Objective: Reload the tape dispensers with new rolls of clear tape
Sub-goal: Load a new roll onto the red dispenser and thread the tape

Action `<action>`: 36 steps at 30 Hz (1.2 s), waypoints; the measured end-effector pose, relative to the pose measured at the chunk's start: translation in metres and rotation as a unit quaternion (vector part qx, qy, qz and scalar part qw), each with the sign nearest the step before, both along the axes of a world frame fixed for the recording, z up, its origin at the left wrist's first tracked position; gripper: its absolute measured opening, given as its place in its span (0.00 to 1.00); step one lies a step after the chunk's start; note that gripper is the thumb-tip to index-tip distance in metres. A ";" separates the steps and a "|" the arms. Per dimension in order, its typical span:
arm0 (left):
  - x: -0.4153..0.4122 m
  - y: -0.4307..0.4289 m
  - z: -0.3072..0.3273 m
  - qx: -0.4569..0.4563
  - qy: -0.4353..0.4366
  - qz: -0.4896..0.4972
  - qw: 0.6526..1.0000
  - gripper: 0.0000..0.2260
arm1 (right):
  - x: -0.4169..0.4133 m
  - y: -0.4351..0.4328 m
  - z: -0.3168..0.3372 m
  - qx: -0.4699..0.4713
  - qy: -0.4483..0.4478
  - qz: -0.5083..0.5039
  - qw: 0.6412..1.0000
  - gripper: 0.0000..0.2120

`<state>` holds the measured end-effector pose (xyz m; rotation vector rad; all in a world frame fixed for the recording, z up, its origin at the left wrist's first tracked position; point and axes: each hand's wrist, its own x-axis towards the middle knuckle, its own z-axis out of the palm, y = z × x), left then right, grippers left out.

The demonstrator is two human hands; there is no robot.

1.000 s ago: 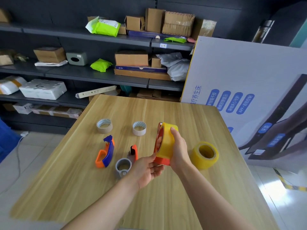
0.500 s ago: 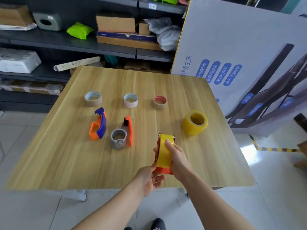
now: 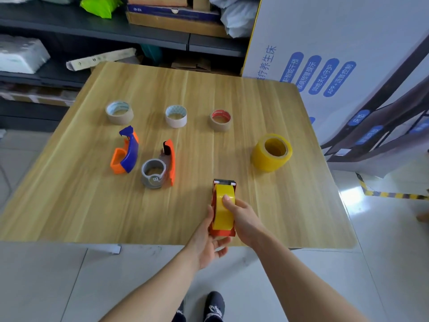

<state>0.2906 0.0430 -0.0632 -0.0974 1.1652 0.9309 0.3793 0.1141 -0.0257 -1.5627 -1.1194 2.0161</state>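
A light wooden table (image 3: 69, 205) carries three small tape rolls (image 3: 119, 112) (image 3: 176, 116) (image 3: 220, 120), two orange dispensers (image 3: 125, 151) (image 3: 170, 159) and a fat yellow roll (image 3: 271, 151).

pale wood-grain worktop (image 3: 69, 205) | dark metal shelves (image 3: 69, 25) behind | brown cardboard box (image 3: 174, 26) on them | lime-green plastic parcel (image 3: 102, 6) | white printed board (image 3: 336, 24) leaning right

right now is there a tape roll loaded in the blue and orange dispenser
No, the blue and orange dispenser lies on its side on the table with its orange frame open and no roll in it.
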 end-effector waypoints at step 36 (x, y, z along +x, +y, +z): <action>-0.021 0.028 0.039 0.153 0.492 -0.302 0.802 0.21 | 0.014 0.028 0.001 0.041 -0.141 0.094 0.985 0.08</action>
